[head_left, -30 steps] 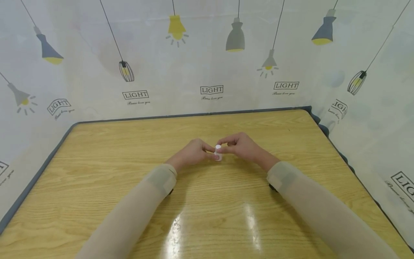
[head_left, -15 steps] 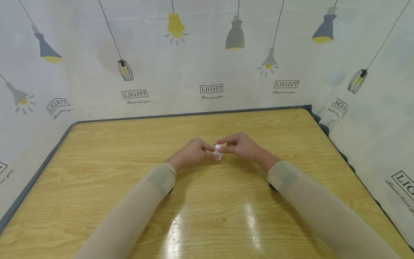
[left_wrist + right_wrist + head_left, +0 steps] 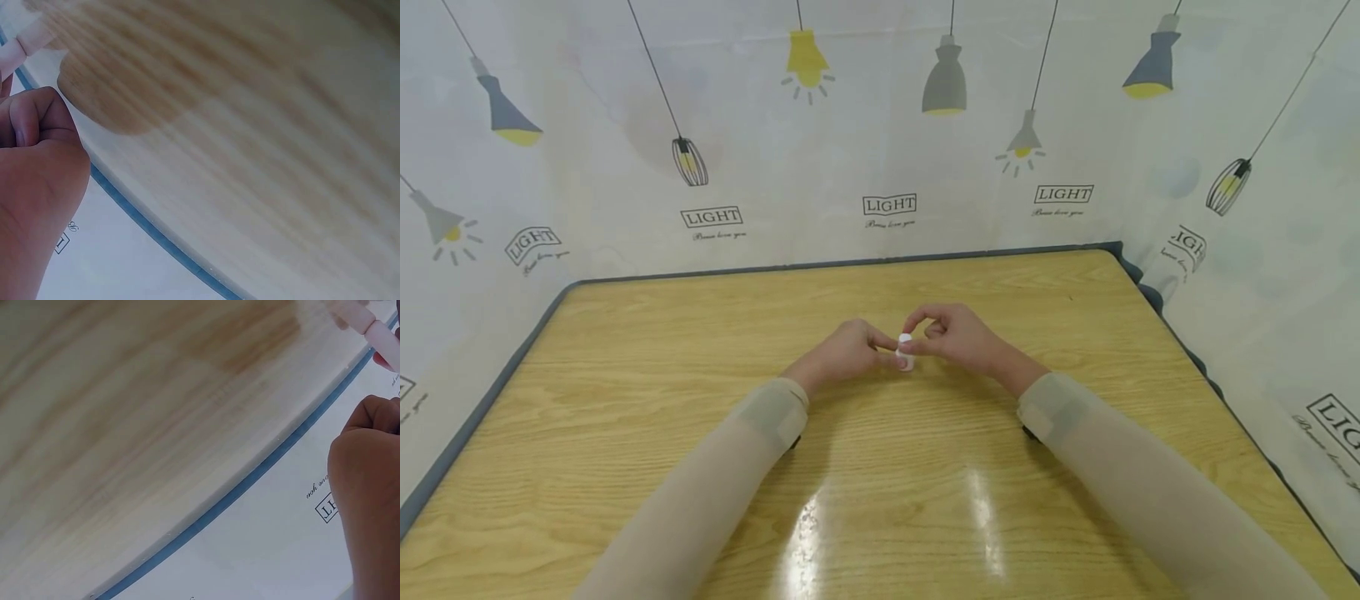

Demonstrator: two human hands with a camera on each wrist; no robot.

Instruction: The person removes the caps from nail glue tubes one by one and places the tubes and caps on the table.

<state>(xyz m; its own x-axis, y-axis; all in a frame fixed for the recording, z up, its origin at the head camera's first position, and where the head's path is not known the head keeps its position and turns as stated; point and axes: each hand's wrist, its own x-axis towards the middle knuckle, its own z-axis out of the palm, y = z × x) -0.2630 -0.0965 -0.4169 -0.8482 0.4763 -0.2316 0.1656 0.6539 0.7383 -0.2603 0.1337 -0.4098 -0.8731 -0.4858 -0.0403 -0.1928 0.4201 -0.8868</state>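
A small white bottle (image 3: 910, 364) stands upright near the middle of the table, between both hands. My left hand (image 3: 850, 350) pinches its lower part from the left, thumb toward me. At the white cap (image 3: 905, 338) on top, my right hand (image 3: 957, 337) holds on with its thumb against the near side and its index finger arched over to the far side. In the left wrist view, the left hand's other fingers are folded, and part of the pale bottle (image 3: 10, 59) shows at the edge. The right wrist view also catches the bottle (image 3: 384, 345) at its upper corner.
The glossy wood-grain table (image 3: 880, 467) has a dark blue edge (image 3: 722, 273) along its back and sides. Behind it hangs a pale wall covering (image 3: 805, 167) printed with lamps and the word LIGHT. Light reflections show on the tabletop in front.
My right index finger has bent into a higher arch over the cap, and the right knuckles have risen slightly. The left hand and the bottle stay in place.
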